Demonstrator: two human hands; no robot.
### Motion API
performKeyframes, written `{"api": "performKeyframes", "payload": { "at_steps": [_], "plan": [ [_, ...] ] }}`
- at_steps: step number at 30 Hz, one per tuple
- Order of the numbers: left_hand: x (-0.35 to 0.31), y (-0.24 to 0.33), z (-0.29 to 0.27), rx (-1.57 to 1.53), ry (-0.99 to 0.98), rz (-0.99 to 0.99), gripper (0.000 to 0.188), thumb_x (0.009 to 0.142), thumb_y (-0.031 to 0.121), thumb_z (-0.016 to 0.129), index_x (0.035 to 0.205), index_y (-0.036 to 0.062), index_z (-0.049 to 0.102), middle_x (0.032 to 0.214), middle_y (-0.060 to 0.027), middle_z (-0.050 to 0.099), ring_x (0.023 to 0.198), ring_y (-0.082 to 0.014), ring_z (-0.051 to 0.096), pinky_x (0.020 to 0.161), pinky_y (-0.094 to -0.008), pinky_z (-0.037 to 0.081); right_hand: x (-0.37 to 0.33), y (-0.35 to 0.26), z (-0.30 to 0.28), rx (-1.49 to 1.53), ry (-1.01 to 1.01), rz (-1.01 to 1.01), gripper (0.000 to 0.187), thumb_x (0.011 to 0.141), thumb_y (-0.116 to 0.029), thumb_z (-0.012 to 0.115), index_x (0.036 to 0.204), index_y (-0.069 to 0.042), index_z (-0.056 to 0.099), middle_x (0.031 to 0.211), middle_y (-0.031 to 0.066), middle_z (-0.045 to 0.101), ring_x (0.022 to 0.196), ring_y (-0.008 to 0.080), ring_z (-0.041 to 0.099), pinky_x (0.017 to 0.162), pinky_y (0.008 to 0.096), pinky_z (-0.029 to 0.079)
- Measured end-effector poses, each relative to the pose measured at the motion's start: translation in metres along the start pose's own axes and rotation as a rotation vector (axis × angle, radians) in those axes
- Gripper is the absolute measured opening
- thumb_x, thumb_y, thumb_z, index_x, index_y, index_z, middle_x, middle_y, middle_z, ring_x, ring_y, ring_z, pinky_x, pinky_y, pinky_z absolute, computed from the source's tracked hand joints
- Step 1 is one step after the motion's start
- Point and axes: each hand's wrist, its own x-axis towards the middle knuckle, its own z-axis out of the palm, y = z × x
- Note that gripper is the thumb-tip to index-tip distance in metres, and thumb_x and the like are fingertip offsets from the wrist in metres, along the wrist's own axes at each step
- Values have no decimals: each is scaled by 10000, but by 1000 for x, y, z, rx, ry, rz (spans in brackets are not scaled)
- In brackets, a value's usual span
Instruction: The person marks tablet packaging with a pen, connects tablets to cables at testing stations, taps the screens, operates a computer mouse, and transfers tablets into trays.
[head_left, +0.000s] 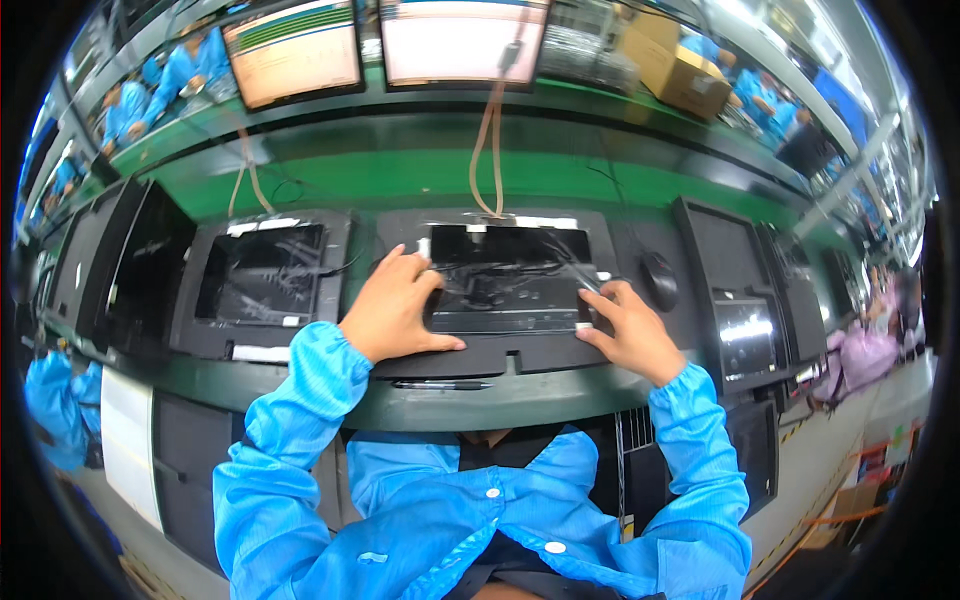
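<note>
A dark flat display panel [510,280] with a glossy, reflective surface lies in a black foam tray [560,355] in front of me. White tabs show along its edges. My left hand [397,310] is open at the panel's left edge, its thumb stretched toward the near side and its fingers pointing to the far corner. At the right edge my right hand [632,330] is also open, with thumb and forefinger apart beside the white tabs. Both hands seem to touch the panel or the tray; how firmly, I cannot tell.
A second panel [262,272] lies in a foam tray to the left. Nearby are a black mouse [658,280], a pen [442,384], and stacked black trays [735,245] at right. Two monitors [465,45] and a cardboard box [690,82] stand beyond; a looped cable [488,150] hangs down.
</note>
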Motion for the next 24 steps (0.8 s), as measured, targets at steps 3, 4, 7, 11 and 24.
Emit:
{"api": "performKeyframes", "payload": {
  "at_steps": [3,4,7,11,24],
  "plan": [
    [-13,3,-6,52,85,39,827,704,593,874,1231,-3,650,1300,-215,607,1361,-401,513,1239,-627,232,21,-35,-11,-240,82,-165,525,837,-350,832,1259,-64,710,1281,153,623,1059,338,659,894,451,534],
    [-22,2,-11,30,129,45,818,733,577,862,1268,-2,641,1332,-212,604,1398,-395,490,1246,-626,216,34,-51,-10,-263,203,-254,478,833,-321,831,1212,-50,724,1265,148,641,1058,335,658,898,449,526],
    [-68,-17,-38,66,270,-151,658,821,341,820,1351,17,606,1396,-186,585,1428,-377,470,1247,-627,198,92,-105,16,33,306,-485,261,836,-203,803,1046,-55,753,1067,94,718,1024,318,666,893,440,520],
    [-154,-62,-77,205,221,-474,834,806,359,818,1480,-4,487,1541,-202,469,1525,-387,332,1245,-666,89,168,-188,88,158,318,-752,240,828,-232,761,974,-42,741,957,121,705,963,345,657,868,466,521],
    [-196,-121,-85,204,306,-342,682,744,220,812,1377,59,615,1481,-175,533,1447,-351,455,1238,-644,214,227,-258,130,37,-74,-646,282,883,-306,686,935,-29,670,887,221,719,845,420,711,774,524,562]
  ]
}}
